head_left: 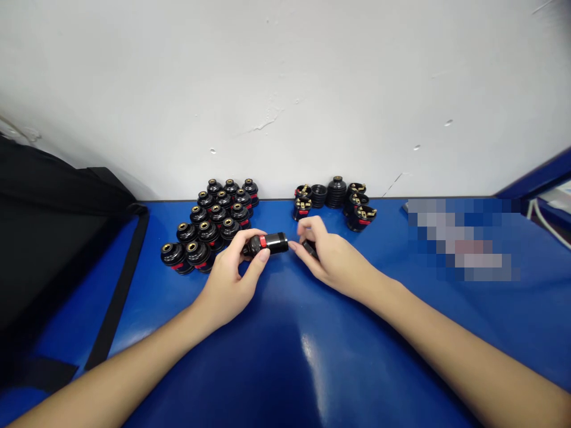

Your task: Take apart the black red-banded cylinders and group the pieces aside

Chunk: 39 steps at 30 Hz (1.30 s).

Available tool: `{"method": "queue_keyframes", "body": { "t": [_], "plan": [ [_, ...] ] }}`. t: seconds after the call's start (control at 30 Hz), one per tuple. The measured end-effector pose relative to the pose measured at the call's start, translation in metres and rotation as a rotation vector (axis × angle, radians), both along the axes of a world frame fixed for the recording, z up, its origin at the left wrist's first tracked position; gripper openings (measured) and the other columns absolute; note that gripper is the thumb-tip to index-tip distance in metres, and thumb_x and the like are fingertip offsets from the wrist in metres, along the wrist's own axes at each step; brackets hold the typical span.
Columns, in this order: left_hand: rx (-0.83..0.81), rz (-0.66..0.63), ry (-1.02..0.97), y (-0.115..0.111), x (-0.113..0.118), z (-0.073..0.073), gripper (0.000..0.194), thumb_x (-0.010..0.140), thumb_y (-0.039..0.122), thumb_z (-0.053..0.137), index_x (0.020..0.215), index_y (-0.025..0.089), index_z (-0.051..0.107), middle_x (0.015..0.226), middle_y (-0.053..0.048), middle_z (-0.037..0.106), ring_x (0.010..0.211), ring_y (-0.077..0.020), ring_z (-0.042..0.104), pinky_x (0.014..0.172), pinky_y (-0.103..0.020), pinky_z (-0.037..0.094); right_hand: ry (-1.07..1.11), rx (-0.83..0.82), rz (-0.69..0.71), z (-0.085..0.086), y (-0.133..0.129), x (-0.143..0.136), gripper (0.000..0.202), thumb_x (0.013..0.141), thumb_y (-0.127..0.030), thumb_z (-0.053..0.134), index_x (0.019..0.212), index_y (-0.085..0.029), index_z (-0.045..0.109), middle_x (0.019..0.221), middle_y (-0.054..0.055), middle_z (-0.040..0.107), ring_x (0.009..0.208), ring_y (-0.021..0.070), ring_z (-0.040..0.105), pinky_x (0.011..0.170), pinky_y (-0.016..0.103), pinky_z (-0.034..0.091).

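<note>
My left hand point(236, 267) is closed around a black lamp holder point(273, 242) with a red mark, lying sideways with its shiny black cylinder end toward the right. Just off that end is my right hand point(328, 255), its thumb and forefinger close together near the tip. A small dark ring-like part point(310, 248) sits in the curl of the right fingers; its full shape is hidden. Close behind the left hand stand several assembled black lamp holders point(207, 233) in rows, with brass-rimmed holes on top.
Against the wall stand open lamp holder parts with brass terminals point(362, 215), a black cap point(336, 191) and a hollow black shell point(318, 195). A black bag point(57, 238) with a strap lies left on the blue table point(267, 356). A pixelated area covers something at right.
</note>
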<state>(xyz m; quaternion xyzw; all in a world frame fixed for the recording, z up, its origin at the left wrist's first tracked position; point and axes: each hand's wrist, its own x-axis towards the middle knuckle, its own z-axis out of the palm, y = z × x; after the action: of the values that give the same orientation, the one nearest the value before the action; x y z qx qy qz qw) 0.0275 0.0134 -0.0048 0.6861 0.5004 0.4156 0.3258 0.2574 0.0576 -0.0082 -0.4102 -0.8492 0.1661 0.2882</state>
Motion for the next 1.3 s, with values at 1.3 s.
{"method": "queue_keyframes", "body": {
  "t": [1.3],
  "plan": [
    [-0.015, -0.030, 0.010, -0.001, -0.002, 0.001, 0.026, 0.106, 0.038, 0.057, 0.128, 0.024, 0.061, 0.106, -0.002, 0.068, 0.092, -0.0168, 0.068, 0.088, -0.030, 0.055, -0.109, 0.371, -0.300, 0.025, 0.078, 0.043, 0.019, 0.104, -0.023, 0.048, 0.093, -0.020, 0.064, 0.110, 0.018, 0.064, 0.106, 0.0351, 0.058, 0.096, 0.055, 0.051]
  ]
}}
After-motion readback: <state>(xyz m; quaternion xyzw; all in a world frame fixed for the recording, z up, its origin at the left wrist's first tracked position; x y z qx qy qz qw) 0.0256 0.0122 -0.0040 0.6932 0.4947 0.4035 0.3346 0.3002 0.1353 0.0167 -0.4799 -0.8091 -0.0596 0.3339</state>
